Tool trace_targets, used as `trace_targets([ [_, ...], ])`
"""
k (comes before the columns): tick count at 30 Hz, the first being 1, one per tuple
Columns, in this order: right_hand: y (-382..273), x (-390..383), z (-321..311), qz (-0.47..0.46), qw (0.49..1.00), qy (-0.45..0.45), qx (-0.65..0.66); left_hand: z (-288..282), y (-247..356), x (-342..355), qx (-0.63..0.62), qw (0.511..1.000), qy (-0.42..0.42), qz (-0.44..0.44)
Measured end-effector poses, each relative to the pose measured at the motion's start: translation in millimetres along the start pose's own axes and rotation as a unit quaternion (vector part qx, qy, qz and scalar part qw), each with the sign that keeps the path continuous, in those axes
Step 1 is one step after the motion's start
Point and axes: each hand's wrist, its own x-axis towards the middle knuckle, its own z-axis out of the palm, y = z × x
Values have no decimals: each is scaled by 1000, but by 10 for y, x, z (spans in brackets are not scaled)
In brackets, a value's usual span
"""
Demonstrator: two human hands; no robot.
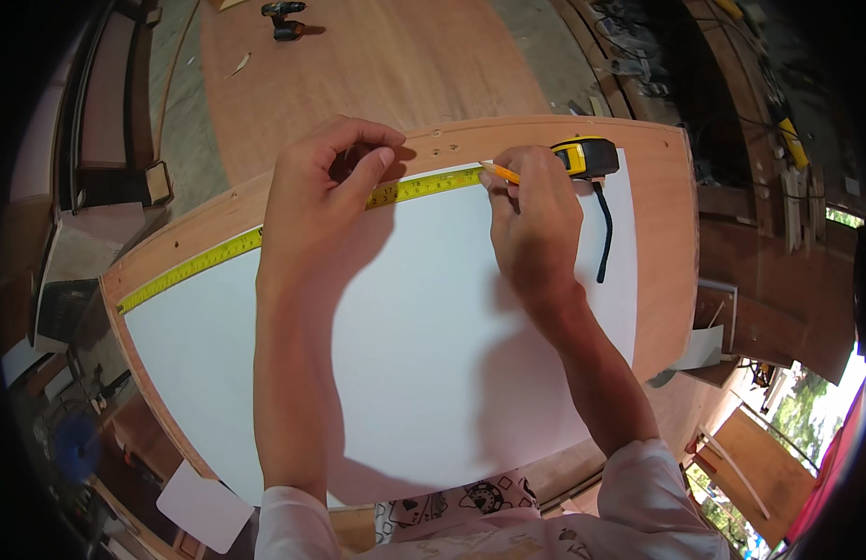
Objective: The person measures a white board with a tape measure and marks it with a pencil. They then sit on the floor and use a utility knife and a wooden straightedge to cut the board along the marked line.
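A large white sheet [424, 308] lies on a wooden board [662, 243]. Along the sheet's far edge a yellow tape measure blade [195, 266] runs out from the board's left edge. Its yellow and black case [596, 159] sits at the right end, with a black strap [606, 233] hanging over the sheet. My right hand [540, 210] grips a yellow pencil [501, 173], its tip at the blade's upper edge. Over the blade's middle, my left hand [312, 177] has its thumb and forefinger apart, with nothing visible between them; its other fingertips are hidden.
Beyond the board, a cordless drill [286, 21] stands on a large wooden panel [368, 70]. Tools and cables [638, 51] crowd a shelf at the far right. A white rounded panel [204, 507] is at the lower left, with a blue fan [76, 446] beside it.
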Motion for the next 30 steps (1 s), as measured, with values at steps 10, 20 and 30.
trace_targets([
  [10,53,-40,24,-16,999,24,-16,-10,-6,27,112,992,20,45],
  [20,-5,-58,-76,37,999,6,21,258,-136,18,345,924,-59,155],
  [30,-247,6,-345,191,907,-41,373,264,-194,1,354,913,-52,198],
])
